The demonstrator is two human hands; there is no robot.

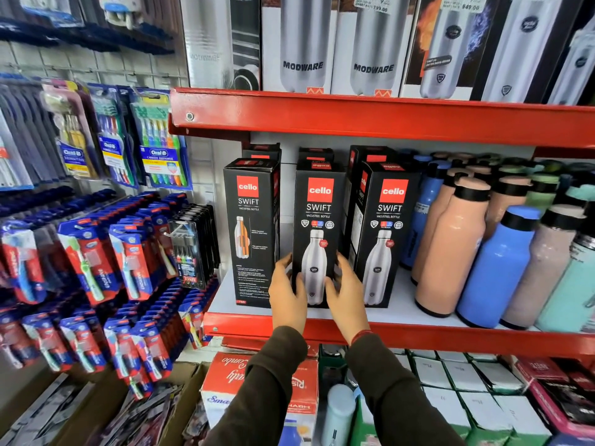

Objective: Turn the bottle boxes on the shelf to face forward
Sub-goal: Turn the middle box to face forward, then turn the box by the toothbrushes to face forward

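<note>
Three black Cello Swift bottle boxes stand in a front row on the white shelf (pixel 399 312) with the red edge. The middle box (pixel 317 220) shows its front with the steel bottle picture. My left hand (pixel 287 292) grips its lower left side and my right hand (pixel 347 294) grips its lower right side. The right box (pixel 384 233) also shows its front. The left box (pixel 252 233) shows a side with an orange cutaway bottle and small text. More black boxes stand behind them, mostly hidden.
Loose peach, blue, pink and mint bottles (pixel 492 268) crowd the shelf right of the boxes. Modware bottle boxes (pixel 302 43) fill the shelf above. Toothbrush packs (pixel 135 259) hang on the left. Cartons (pixel 257 387) and white boxes sit below.
</note>
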